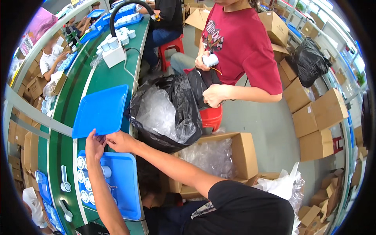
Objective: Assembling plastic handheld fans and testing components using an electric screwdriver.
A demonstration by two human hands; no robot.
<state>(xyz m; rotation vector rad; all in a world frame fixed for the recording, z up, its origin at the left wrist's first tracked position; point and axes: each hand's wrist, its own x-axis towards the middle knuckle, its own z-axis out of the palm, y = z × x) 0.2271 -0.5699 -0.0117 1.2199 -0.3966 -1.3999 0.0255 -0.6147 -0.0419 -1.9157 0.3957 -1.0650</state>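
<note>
An empty blue tray (pixel 102 109) lies tilted on the green bench (pixel 105 74). My left hand (pixel 94 145) and my right hand (pixel 121 141) both grip its near edge, side by side. Just below my hands sits a second blue tray (pixel 127 188) holding several white round caps (pixel 81 162) and a small pale blue cylinder (pixel 106 171). My left forearm crosses over this tray.
A black bag (pixel 184 102) full of clear plastic pieces stands right of the bench, next to an open cardboard box (pixel 243 152). A person in a red shirt (pixel 243 43) sits beyond it holding a white object. White scoops (pixel 65 184) lie on the bench; stacked boxes (pixel 317 117) line the right.
</note>
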